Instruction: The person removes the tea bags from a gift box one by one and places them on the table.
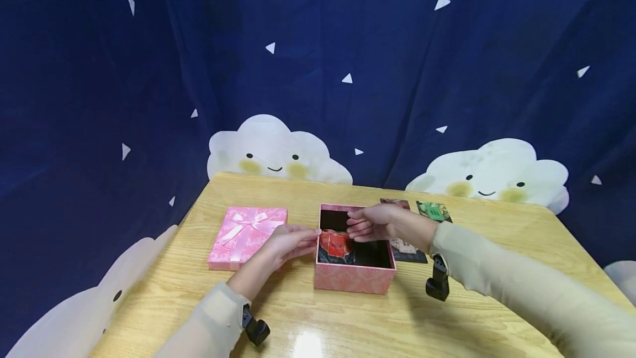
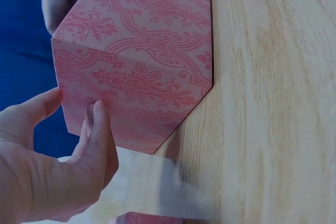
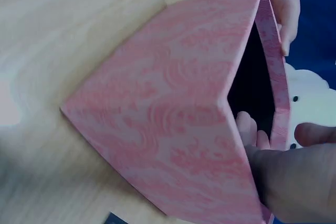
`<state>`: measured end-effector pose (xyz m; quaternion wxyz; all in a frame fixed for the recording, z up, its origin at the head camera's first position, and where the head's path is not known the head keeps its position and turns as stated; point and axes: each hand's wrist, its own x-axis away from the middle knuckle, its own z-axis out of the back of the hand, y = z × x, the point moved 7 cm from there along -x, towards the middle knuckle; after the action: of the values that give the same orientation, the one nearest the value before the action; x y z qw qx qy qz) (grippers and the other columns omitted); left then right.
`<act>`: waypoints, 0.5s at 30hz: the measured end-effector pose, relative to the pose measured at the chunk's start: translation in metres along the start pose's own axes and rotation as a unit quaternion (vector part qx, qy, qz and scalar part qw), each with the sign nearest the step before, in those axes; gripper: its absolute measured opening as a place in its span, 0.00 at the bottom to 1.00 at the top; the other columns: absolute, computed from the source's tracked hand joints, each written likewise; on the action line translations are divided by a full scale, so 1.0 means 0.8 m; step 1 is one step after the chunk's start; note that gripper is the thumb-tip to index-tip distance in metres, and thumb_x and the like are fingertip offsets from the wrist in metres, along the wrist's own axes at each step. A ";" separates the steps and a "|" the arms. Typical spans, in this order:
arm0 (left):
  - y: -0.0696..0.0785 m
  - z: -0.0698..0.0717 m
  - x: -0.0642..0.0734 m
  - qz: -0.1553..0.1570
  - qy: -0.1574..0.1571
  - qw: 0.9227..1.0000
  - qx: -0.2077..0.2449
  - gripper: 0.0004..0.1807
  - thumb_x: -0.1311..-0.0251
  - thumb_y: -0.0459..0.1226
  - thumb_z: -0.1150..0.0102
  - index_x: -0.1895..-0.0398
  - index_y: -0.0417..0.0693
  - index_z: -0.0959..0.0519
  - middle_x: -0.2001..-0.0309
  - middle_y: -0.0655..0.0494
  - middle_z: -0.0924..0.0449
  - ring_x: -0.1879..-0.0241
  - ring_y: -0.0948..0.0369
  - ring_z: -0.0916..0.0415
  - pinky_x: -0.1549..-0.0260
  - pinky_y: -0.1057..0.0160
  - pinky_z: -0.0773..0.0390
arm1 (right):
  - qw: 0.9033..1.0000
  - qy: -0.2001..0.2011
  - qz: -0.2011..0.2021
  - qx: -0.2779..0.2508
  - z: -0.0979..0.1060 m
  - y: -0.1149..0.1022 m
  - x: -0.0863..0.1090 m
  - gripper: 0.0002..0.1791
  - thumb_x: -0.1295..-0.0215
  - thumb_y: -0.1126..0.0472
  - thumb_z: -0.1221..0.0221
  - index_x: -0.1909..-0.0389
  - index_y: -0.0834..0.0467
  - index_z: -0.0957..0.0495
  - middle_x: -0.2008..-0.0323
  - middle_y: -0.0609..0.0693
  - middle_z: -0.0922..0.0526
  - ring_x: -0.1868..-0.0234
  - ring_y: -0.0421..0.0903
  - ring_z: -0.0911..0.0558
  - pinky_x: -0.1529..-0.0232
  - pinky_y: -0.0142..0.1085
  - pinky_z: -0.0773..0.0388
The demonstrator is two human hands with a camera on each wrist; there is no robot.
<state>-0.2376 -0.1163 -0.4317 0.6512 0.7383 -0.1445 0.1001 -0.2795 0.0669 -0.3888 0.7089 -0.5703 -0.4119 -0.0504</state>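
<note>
A pink patterned box (image 1: 355,279) stands uncovered on the table, its inside black. In its left part lies a dark packet with a red label (image 1: 337,246). My left hand (image 1: 293,245) touches the box's left side; in the left wrist view its thumb and fingertips (image 2: 100,109) rest against the patterned wall. My right hand (image 1: 380,222) reaches over the right rim, its loosely bent fingers inside the box to the right of the packet. I see nothing held in it. In the right wrist view the box wall hides part of this hand (image 3: 296,179).
Left of the box lies its pink lid (image 1: 248,236) with a ribbon bow. Beyond the right forearm are a packet with a green label (image 1: 434,211), a dark reddish packet (image 1: 396,203) and a dark packet with a pale label (image 1: 408,250), partly covered by the arm.
</note>
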 end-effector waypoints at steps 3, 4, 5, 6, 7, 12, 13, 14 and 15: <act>0.001 -0.001 0.001 -0.001 -0.005 1.000 0.001 0.15 0.41 0.33 0.38 0.55 0.29 0.24 0.56 0.41 0.16 0.68 0.64 0.18 0.49 0.58 0.15 | 0.999 0.015 -0.032 -0.022 -0.002 0.009 -0.010 0.22 0.25 0.58 0.54 0.40 0.70 0.34 0.74 0.49 0.17 0.70 0.41 0.18 0.61 0.30 0.13; 0.001 -0.001 0.001 -0.002 -0.006 1.000 0.001 0.15 0.41 0.33 0.38 0.55 0.29 0.24 0.56 0.41 0.16 0.67 0.64 0.18 0.49 0.58 0.15 | 0.999 0.020 -0.039 -0.020 -0.004 0.011 -0.012 0.21 0.25 0.57 0.55 0.41 0.69 0.34 0.74 0.49 0.19 0.70 0.42 0.18 0.62 0.30 0.14; 0.001 -0.001 0.001 -0.003 -0.006 1.000 -0.001 0.15 0.41 0.33 0.38 0.55 0.29 0.24 0.56 0.40 0.16 0.67 0.64 0.17 0.50 0.58 0.15 | 0.998 0.029 -0.046 -0.019 -0.004 0.013 -0.015 0.20 0.26 0.58 0.54 0.42 0.69 0.34 0.73 0.50 0.20 0.70 0.42 0.19 0.61 0.30 0.14; 0.001 0.000 0.002 -0.002 -0.006 1.000 -0.002 0.15 0.41 0.33 0.38 0.56 0.29 0.24 0.56 0.40 0.16 0.67 0.64 0.17 0.50 0.58 0.15 | 0.998 0.038 -0.051 -0.016 -0.004 0.015 -0.017 0.20 0.26 0.57 0.54 0.43 0.68 0.33 0.71 0.51 0.21 0.69 0.43 0.20 0.58 0.31 0.14; 0.000 0.000 0.002 -0.002 -0.005 1.000 -0.002 0.15 0.41 0.33 0.38 0.56 0.30 0.24 0.55 0.39 0.16 0.66 0.63 0.17 0.50 0.59 0.15 | 0.997 0.046 -0.057 -0.010 -0.005 0.017 -0.018 0.19 0.26 0.57 0.54 0.44 0.67 0.33 0.70 0.52 0.21 0.68 0.43 0.20 0.55 0.33 0.14; 0.000 -0.001 0.001 -0.004 -0.010 1.000 0.007 0.14 0.41 0.32 0.38 0.56 0.29 0.24 0.59 0.42 0.15 0.66 0.63 0.17 0.50 0.60 0.14 | 0.993 0.088 -0.079 0.014 -0.005 0.026 -0.021 0.20 0.28 0.57 0.51 0.41 0.64 0.34 0.63 0.54 0.23 0.63 0.45 0.22 0.37 0.41 0.20; 0.000 -0.001 0.001 -0.005 -0.011 1.000 0.009 0.14 0.41 0.32 0.38 0.56 0.29 0.24 0.60 0.44 0.15 0.65 0.62 0.17 0.51 0.60 0.14 | 0.992 0.093 -0.079 0.018 -0.005 0.027 -0.021 0.21 0.28 0.56 0.51 0.40 0.65 0.35 0.62 0.54 0.23 0.62 0.45 0.22 0.36 0.42 0.21; 0.000 -0.001 0.000 -0.006 -0.011 1.000 0.010 0.15 0.41 0.32 0.38 0.56 0.29 0.24 0.60 0.45 0.14 0.65 0.62 0.17 0.51 0.60 0.14 | 0.992 0.098 -0.079 0.023 -0.005 0.028 -0.022 0.23 0.28 0.56 0.51 0.39 0.66 0.35 0.61 0.54 0.23 0.62 0.45 0.22 0.35 0.43 0.22; 0.000 -0.001 0.000 -0.007 -0.011 1.000 0.011 0.14 0.41 0.32 0.38 0.56 0.29 0.23 0.61 0.45 0.14 0.64 0.62 0.16 0.52 0.60 0.14 | 0.991 0.102 -0.079 0.025 -0.005 0.029 -0.022 0.23 0.28 0.56 0.50 0.39 0.66 0.35 0.61 0.54 0.23 0.62 0.44 0.22 0.35 0.44 0.22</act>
<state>-0.2376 -0.1153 -0.4317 0.6418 0.7478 -0.1450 0.0888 -0.2765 0.0648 -0.4180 0.7553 -0.5095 -0.3825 -0.1538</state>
